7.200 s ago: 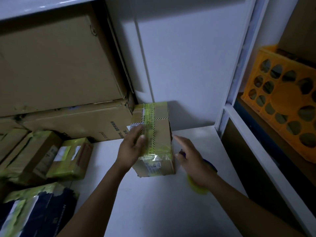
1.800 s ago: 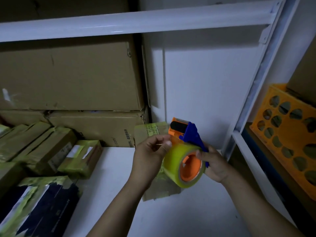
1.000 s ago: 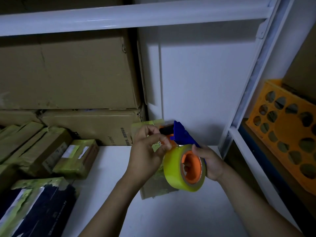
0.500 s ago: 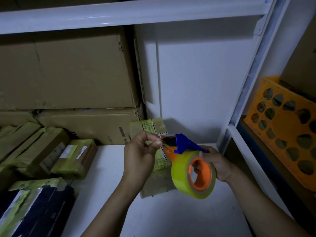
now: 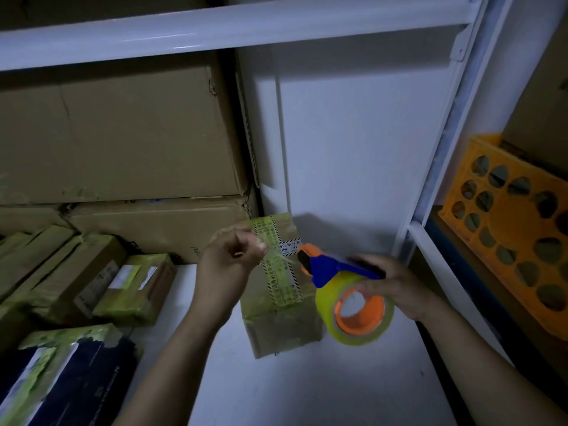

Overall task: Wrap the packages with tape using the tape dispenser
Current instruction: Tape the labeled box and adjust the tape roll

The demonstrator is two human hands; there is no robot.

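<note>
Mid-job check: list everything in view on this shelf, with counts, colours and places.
tape dispenser: one, blue and orange, held above the shelf
tape roll: one, yellow, orange core, on the dispenser
tape end: one clear strand, between dispenser and left hand
package: one, brown with yellow-green tape, upright, centre
large cardboard boxes: two, brown, stacked back left
small taped packages: at least three, brown and yellow-green, left
dark package: one, yellow-green tape, front left
crate: one, orange, right bay
shelf: white
left hand: pinches the tape end
right hand: grips the dispenser
</note>
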